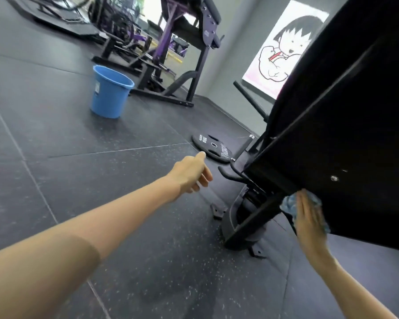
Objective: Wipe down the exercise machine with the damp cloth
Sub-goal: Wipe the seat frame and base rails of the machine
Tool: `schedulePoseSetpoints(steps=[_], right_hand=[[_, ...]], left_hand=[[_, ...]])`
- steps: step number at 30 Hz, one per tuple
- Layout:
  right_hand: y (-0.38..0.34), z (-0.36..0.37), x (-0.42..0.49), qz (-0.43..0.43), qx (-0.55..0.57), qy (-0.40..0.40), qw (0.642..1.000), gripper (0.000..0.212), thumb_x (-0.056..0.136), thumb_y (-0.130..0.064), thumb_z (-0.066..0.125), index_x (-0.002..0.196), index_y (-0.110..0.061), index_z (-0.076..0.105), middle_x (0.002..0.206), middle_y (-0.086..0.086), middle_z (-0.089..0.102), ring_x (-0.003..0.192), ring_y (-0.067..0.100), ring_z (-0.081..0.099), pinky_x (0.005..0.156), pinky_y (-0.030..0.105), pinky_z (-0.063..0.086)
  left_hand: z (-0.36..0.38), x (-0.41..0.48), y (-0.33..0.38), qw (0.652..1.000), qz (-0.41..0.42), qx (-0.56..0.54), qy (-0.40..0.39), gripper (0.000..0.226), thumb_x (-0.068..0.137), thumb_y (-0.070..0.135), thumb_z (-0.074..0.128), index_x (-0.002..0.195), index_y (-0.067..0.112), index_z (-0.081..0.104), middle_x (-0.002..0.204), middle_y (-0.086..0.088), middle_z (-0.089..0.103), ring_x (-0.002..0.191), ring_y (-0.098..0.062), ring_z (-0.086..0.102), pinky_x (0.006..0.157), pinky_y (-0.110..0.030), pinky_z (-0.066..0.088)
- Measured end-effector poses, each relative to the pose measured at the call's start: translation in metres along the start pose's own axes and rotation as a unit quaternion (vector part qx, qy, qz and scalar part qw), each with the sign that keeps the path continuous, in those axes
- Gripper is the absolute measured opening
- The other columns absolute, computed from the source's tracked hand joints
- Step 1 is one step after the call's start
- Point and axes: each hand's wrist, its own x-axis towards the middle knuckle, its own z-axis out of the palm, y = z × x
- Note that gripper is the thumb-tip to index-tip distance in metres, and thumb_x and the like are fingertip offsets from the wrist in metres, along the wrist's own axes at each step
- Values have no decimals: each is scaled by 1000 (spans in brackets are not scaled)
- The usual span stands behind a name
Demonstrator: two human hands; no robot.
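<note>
Black padded machine panel (332, 139) slopes up and away; our right hand (309, 217) presses the crumpled blue damp cloth (288, 202) flat-fingered against its lower edge. Our left hand (194, 173) hangs relaxed and empty, farther from the panel.

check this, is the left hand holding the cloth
No, the left hand hangs free over the floor holding nothing, while the right hand presses the cloth against the black machine panel.
</note>
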Motion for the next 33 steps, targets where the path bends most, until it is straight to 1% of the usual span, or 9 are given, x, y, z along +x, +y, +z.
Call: schedulePoseSetpoints(steps=[3,5,8,13,17,20,23,25,33], right_hand=[[-6,-16,-22,129,56,-59,988,73,60,18,73,128,15,45,129,35,47,111,52,53,84,55,50],[-31,-44,-26,177,89,-60,978,58,71,16,66,126,8,48,125,32,48,110,51,50,81,55,51],[-99,-88,-25,78,77,-21,994,33,89,6,51,121,3,56,124,21,54,115,41,50,95,50,41],[-217,-189,-8,-140,-26,160,977,43,80,-1,42,116,-3,66,116,9,67,108,26,63,100,41,44],[-238,-302,-2,84,-180,216,956,38,86,0,34,108,-1,64,101,16,62,105,37,56,100,47,31],[-225,-343,-17,161,-279,170,931,37,83,8,26,100,3,59,94,24,51,99,40,43,99,52,26],[-219,-347,-13,181,-354,101,912,31,86,7,25,84,2,56,84,21,50,86,36,45,87,50,31],[-213,-329,-8,175,-373,84,907,32,87,4,26,87,3,57,81,19,50,82,34,49,85,47,32],[-199,-195,72,85,-324,30,942,35,79,-3,28,81,0,63,72,12,54,67,28,54,74,37,34]], left_hand=[[-30,10,2,999,-10,25,-24,55,99,37,22,72,10,61,76,-6,65,59,-21,50,53,-24,38],[-48,17,6,998,-14,45,-44,55,99,38,22,74,10,61,76,-6,65,59,-20,51,54,-23,38],[-71,30,18,994,2,74,-79,52,98,37,24,73,10,61,75,-5,65,59,-19,51,54,-23,38],[-99,55,42,985,19,95,-142,40,95,25,33,70,13,61,75,-5,64,58,-19,52,53,-22,39],[-124,75,51,977,41,101,-183,31,92,12,39,71,15,61,75,-1,64,61,-17,52,52,-21,40],[-141,82,62,967,38,107,-229,30,90,11,40,71,16,63,77,-3,65,61,-18,53,53,-21,42],[-152,91,91,952,56,126,-274,30,89,9,40,73,15,64,79,-4,65,61,-17,53,56,-22,43],[-155,100,109,947,68,125,-288,28,89,10,41,75,14,65,82,-6,66,63,-19,53,58,-22,43],[-160,180,90,949,54,127,-285,22,89,10,45,76,17,61,82,-4,67,61,-16,54,54,-22,43]])
